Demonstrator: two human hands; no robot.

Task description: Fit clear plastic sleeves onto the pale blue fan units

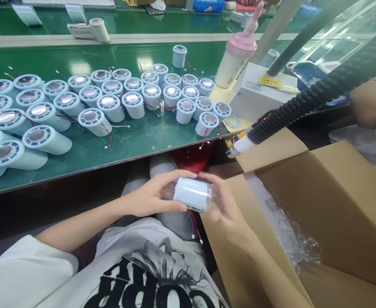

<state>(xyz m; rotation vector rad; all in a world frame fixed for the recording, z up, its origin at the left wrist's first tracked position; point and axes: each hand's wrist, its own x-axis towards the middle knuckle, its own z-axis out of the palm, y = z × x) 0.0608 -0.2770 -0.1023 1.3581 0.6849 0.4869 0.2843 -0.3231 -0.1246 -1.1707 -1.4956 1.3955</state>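
Note:
My left hand and my right hand hold one pale blue cylinder between them above my lap, below the table edge. Thumb and fingers of the left hand wrap round the cylinder's left end, which seems to carry a clear cap. The right hand cups its right side, a little blurred. Red and white wires dangle from the cylinder. On the green table stand several more pale blue cylinders with shiny round tops and red wires.
An open cardboard box with clear plastic pieces stands at my right. A black corrugated hose with a nozzle hangs over it. A pink-capped bottle stands by a white unit. Another person's hand shows far right.

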